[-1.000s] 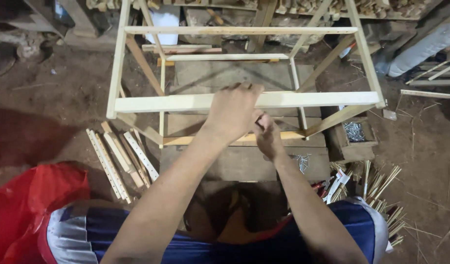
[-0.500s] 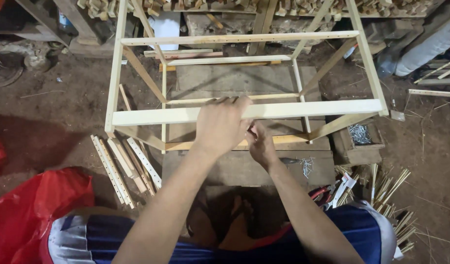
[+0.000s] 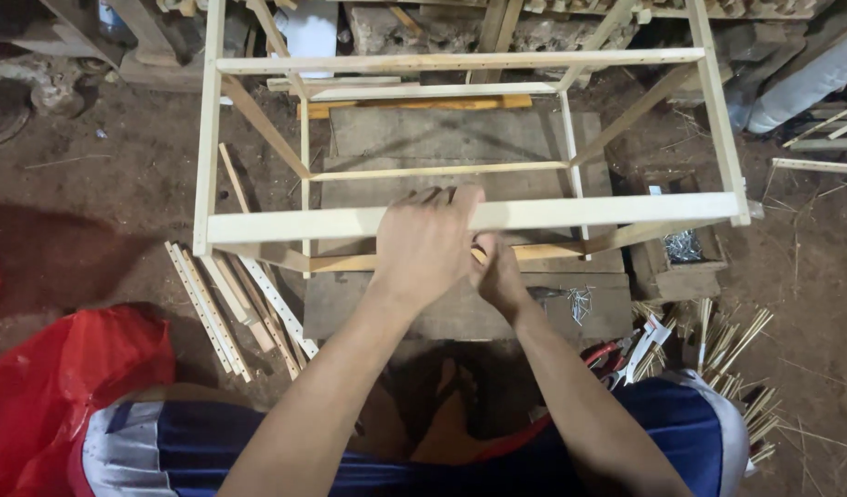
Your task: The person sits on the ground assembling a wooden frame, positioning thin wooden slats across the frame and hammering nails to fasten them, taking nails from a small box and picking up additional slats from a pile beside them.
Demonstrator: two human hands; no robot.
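A box-shaped frame of pale wooden slats (image 3: 285, 224) stands on a worn plank board (image 3: 460, 317) on the dirt floor. My left hand (image 3: 428, 244) lies over the frame's near top rail, fingers curled around it at the middle. Just below and to the right, my right hand (image 3: 499, 276) is tucked under that rail by the lower front slat, fingers closed. My left hand partly hides it, and whether it holds anything is not visible.
Drilled wooden strips (image 3: 230, 308) lie left of the board. Loose nails (image 3: 580, 299) rest on it, beside a small wooden box of nails (image 3: 685, 250). Red-handled pliers (image 3: 616, 354) and thin bamboo sticks (image 3: 731, 345) are at the right; a red bag (image 3: 55, 396) is at the lower left.
The view has tilted, so the frame sits lower in the picture. Both hands stay at the near top rail; the left has slid slightly along it.
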